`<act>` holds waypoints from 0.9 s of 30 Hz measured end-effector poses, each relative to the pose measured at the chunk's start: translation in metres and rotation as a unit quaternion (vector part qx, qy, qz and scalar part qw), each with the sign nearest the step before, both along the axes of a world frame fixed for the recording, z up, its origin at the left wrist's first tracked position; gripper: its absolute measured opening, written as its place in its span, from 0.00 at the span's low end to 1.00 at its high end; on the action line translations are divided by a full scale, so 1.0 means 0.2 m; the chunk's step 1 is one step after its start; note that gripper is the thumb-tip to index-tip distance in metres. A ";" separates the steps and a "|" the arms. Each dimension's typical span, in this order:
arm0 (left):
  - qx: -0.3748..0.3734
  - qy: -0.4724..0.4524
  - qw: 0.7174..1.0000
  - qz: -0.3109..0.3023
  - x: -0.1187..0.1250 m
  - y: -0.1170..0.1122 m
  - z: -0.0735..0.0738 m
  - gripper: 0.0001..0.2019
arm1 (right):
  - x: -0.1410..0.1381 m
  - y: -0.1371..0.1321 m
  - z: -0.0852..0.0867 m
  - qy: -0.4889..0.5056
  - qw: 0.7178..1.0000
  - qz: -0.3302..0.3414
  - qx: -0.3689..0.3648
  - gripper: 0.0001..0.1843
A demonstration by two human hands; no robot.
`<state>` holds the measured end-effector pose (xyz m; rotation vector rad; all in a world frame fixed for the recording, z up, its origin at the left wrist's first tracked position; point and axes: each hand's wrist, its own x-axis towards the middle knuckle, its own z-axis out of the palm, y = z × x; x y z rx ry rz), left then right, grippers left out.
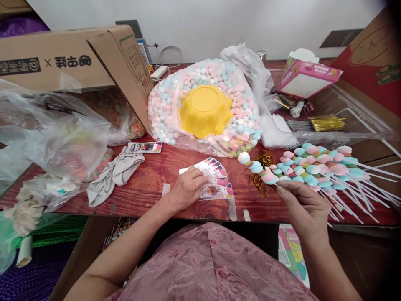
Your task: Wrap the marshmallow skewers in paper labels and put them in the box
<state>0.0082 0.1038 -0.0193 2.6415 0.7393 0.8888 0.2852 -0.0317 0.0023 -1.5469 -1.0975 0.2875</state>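
In my right hand [305, 207] is a marshmallow skewer [256, 167], pinched between thumb and fingers near its lower end. Its pastel marshmallows point up and to the left, next to a tuft of gold tinsel [265, 161] on the table. My left hand [189, 189] has its fingers curled together over a fan of printed cards or flat sleeves [216, 167], pinching at their white part. Another printed piece [216, 190] lies just below the fan. Several finished-looking marshmallow skewers [316, 165] are heaped to the right, white sticks toward me.
A big clear bag of marshmallows [163, 108] lies at the back under an upturned yellow bowl [205, 110]. Left are a cardboard box [131, 71], plastic bags [72, 142], a grey cloth [114, 173] and stacked printed sleeves [144, 147]. Gold ties [327, 123] and a pink carton [308, 77] stand right.
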 end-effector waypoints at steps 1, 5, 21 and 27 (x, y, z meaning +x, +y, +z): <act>0.041 0.035 0.999 -0.002 0.01 -0.01 0.00 0.11 | -0.02 0.00 -0.01 0.016 1.000 0.000 -0.002 0.06; 0.012 0.106 0.994 0.008 0.04 -0.06 -0.08 0.12 | -0.09 -0.02 -0.07 0.079 0.997 0.024 -0.014 0.07; -0.177 -0.049 0.983 0.028 0.08 -0.08 -0.10 0.08 | -0.44 0.16 -0.21 -0.042 0.992 0.107 -0.047 0.05; -0.117 -0.005 0.993 0.022 0.07 -0.13 -0.10 0.07 | -0.45 0.18 -0.21 -0.024 0.988 0.134 -0.076 0.08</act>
